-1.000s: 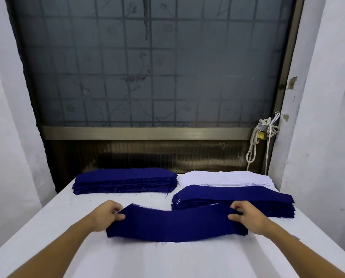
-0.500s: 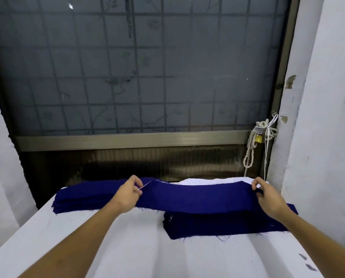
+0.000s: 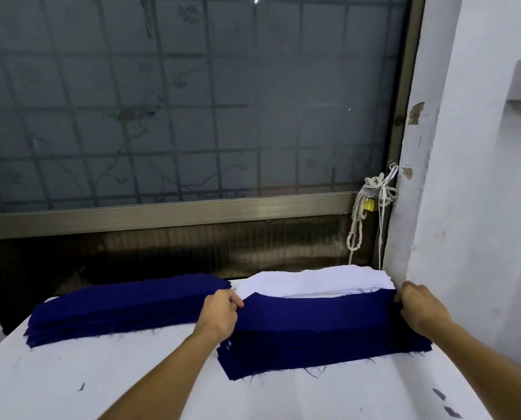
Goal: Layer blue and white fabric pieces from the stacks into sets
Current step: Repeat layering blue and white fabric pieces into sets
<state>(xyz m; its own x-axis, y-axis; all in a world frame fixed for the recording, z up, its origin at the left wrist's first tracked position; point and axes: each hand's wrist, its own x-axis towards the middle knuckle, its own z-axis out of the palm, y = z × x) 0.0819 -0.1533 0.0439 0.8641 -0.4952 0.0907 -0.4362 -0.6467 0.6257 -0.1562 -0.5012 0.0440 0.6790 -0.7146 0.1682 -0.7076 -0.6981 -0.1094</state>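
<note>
I hold one long blue fabric piece (image 3: pixel 316 310) by its two ends, stretched over the near right blue stack (image 3: pixel 322 350). My left hand (image 3: pixel 219 313) pinches its left end and my right hand (image 3: pixel 419 307) pinches its right end beside the wall. Its far edge sags against the white fabric stack (image 3: pixel 313 281) at the back right. A second blue stack (image 3: pixel 122 304) lies at the back left of the white table (image 3: pixel 101 380).
A window with a metal frame (image 3: pixel 174 207) runs behind the table. A coiled white rope with a yellow padlock (image 3: pixel 369 204) hangs at the window's right corner. A white wall (image 3: pixel 471 207) borders the table on the right. Loose blue threads and scraps (image 3: pixel 444 401) dot the table.
Both hands lifted the blue piece from the near table and carried it away from me and to the right, over the right blue stack, up to the white stack's edge.
</note>
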